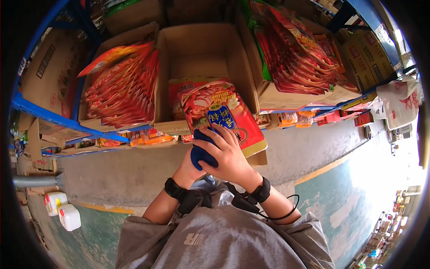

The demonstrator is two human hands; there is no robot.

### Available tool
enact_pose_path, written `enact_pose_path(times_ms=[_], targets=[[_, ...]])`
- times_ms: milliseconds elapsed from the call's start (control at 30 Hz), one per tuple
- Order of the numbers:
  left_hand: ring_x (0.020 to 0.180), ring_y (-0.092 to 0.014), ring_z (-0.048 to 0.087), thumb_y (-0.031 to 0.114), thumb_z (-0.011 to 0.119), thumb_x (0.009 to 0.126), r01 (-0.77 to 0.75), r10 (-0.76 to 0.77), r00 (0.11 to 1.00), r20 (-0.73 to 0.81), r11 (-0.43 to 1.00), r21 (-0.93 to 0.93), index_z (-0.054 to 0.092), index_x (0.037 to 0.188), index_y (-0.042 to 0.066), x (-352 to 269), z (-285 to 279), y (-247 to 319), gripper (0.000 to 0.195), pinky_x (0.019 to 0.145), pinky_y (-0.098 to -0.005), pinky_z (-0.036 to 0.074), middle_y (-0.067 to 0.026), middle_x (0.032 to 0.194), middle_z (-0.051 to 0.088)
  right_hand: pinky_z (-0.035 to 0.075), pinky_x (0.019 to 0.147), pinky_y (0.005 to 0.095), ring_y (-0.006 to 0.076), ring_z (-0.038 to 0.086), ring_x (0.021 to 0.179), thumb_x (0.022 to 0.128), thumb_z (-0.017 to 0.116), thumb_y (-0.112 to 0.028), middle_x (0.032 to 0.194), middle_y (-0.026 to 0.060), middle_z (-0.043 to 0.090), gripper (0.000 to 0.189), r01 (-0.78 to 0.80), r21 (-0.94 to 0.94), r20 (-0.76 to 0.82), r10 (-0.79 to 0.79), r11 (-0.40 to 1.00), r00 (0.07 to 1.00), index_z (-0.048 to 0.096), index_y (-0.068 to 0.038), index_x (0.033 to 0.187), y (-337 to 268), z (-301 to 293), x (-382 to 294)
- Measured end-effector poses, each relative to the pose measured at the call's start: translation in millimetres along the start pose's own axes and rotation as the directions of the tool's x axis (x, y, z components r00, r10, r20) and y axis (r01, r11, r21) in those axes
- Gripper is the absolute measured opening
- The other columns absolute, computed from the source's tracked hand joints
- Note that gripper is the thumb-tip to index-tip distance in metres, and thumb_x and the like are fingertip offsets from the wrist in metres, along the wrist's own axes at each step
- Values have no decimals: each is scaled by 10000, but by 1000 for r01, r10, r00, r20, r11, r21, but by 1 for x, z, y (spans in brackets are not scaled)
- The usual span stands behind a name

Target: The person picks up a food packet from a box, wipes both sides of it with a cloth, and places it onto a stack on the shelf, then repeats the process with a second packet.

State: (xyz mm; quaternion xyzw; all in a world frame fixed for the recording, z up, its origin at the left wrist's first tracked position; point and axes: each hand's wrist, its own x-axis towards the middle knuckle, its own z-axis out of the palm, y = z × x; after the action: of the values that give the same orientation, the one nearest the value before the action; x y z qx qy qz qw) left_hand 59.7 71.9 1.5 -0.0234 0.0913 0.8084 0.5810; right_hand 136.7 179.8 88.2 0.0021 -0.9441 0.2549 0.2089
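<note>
My right hand (225, 153) lies over a bunched dark blue cloth (204, 151), its fingers bent around it. My left hand (188, 164) is underneath, mostly hidden by the cloth and the right hand. Just beyond the fingers, a red printed hotpot seasoning packet (218, 101) slants across the front edge of an open cardboard box (198, 43); its lower part reaches out past the box, beside the right hand. Another red packet (174, 85) lies beneath it in the box. Whether the left hand also touches the packet cannot be seen.
Cardboard boxes packed with red packets stand to the left (124, 87) and right (295, 57). A blue metal shelf beam (47, 111) runs below them. Lower shelves hold orange packets (287, 118). White jugs (69, 217) stand on the floor at left; a white plastic bag (399, 101) hangs at right.
</note>
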Motion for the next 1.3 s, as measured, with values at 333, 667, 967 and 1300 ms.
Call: enact_pose_path(times_ms=[333,667,967,1300], targets=[[984,-229,541,333,340,924,10,-5,999,45,995,-104,491,1105,34,9,11,0,380,867,-372,433,-121,1048,560,441,783,377,257,483,924,587,658,-115,1065,28,523,339,45,-87,-30,-48,995,998,596,-158,918,10,9,-21],[1098,-253,487,359,379,911,29,-16,992,-126,994,104,418,1195,43,7,27,3,427,952,-408,374,-121,1201,493,405,823,382,291,502,925,623,624,-46,995,89,551,294,-291,-16,-218,280,957,935,606,-114,909,68,-20,-59],[1095,-234,496,189,427,902,80,-64,992,-110,986,147,391,1221,-3,7,11,7,375,951,-375,379,-134,1195,502,453,729,219,97,524,829,745,532,58,957,51,540,298,-281,913,-34,742,296,670,514,-27,1029,94,-26,-84],[999,-210,553,116,483,851,107,-26,961,-274,953,284,465,1157,0,-13,-3,22,328,884,-350,424,-111,1093,567,457,700,218,83,513,814,734,565,38,913,19,538,256,-417,851,116,662,318,741,533,-34,978,80,-12,-81]])
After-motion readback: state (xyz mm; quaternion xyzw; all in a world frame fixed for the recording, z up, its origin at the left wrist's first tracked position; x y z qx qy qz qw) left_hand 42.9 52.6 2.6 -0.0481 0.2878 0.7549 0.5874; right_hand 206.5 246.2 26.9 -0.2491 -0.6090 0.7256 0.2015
